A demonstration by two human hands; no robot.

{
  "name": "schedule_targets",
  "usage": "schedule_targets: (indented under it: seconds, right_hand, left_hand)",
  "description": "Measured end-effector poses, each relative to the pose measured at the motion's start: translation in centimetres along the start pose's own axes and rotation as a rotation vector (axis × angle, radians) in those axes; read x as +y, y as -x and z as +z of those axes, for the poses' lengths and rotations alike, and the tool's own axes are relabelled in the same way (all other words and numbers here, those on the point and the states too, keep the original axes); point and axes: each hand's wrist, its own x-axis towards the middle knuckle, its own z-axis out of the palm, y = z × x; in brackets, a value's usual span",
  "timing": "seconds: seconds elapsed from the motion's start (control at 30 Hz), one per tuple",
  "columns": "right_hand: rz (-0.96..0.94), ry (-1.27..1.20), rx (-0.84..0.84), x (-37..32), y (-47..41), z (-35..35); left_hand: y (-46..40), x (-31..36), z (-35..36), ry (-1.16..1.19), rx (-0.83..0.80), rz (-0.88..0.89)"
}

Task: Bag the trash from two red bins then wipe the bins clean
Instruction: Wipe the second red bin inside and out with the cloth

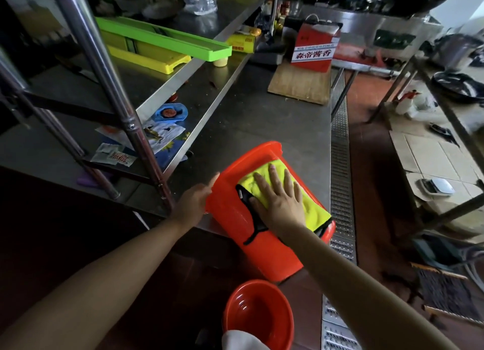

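Right hand (281, 203) flat on yellow cloth (311, 205) over red bin (235, 218).

Got one red bin (264, 247) lying on its side at the counter (262, 114) edge, centre of frame. My right hand (280, 200) is flat on a yellow cloth (311, 205), pressing it onto the bin's side. My left hand (193, 200) steadies the bin's left edge. Second red bin (258, 315) sits upright on the floor, bottom centre.
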Motion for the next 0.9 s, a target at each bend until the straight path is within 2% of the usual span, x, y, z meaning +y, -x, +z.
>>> schedule_targets:
  seconds: [0.13, 0.23, 0.3, 0.37, 0.5, 0.7, 0.9]
  right_hand:
    - [0.027, -0.052, -0.033, -1.9, -4.0, -0.9]
    - [0.011, -0.033, -0.020, -1.6, -3.5, -0.6]
    - [-0.017, -0.019, -0.009, -1.6, -2.7, -0.4]
    - [-0.038, -0.009, -0.010, -2.4, -2.1, 0.0]
    - [-0.096, 0.033, -0.026, -2.9, 0.1, 0.9]
    - [-0.119, 0.091, 0.085, 3.5, 8.8, 2.9]
    - [-0.112, 0.097, 0.118, 5.9, 14.0, 3.9]
  left_hand:
    - [-0.3, 0.2, -0.2, -0.043, 0.008, -0.092]
    - [-1.9, 1.0, -1.0, -0.102, 0.114, 0.075]
    - [-4.5, 3.5, -1.1, -0.115, 0.155, 0.123]
    - [-7.7, 6.7, -0.3, -0.135, 0.076, 0.093]
    - [-12.6, 10.1, 1.2, -0.253, -0.111, -0.077]
    - [-13.5, 10.4, 1.8, -0.158, -0.089, -0.145]
    - [-14.0, 10.5, 2.2, -0.039, -0.180, -0.095]
